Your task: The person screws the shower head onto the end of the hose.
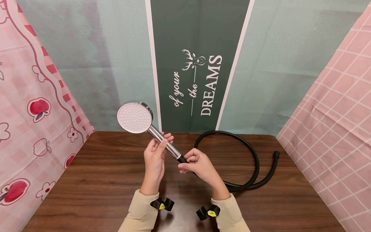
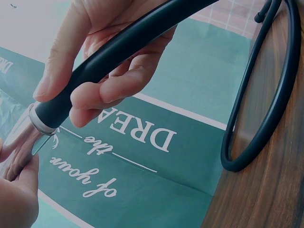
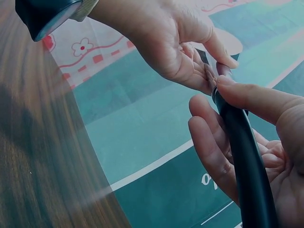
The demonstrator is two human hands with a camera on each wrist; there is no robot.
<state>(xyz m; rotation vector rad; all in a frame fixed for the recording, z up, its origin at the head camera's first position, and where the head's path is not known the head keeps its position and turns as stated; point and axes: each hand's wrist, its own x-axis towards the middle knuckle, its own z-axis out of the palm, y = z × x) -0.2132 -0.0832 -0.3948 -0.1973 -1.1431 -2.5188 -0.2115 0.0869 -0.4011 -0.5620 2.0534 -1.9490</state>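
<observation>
A chrome shower head (image 1: 134,117) with a white nozzle face is held up over the table, its handle slanting down to the right. My left hand (image 1: 155,156) grips the silver handle (image 1: 173,150), thumb across its front. My right hand (image 1: 200,165) pinches the black end of the shower hose (image 2: 137,35) between thumb and fingers, right where it meets the handle's lower end. In the right wrist view the hose (image 3: 244,161) runs back past the right palm, and the left hand (image 3: 173,47) is on the handle beyond the joint.
The rest of the black hose loops over the brown wooden table (image 1: 116,180) at the right, its free end (image 1: 276,154) pointing to the back. A green printed cloth (image 1: 200,29) hangs behind. Patterned pink cloths (image 1: 333,129) close off both sides.
</observation>
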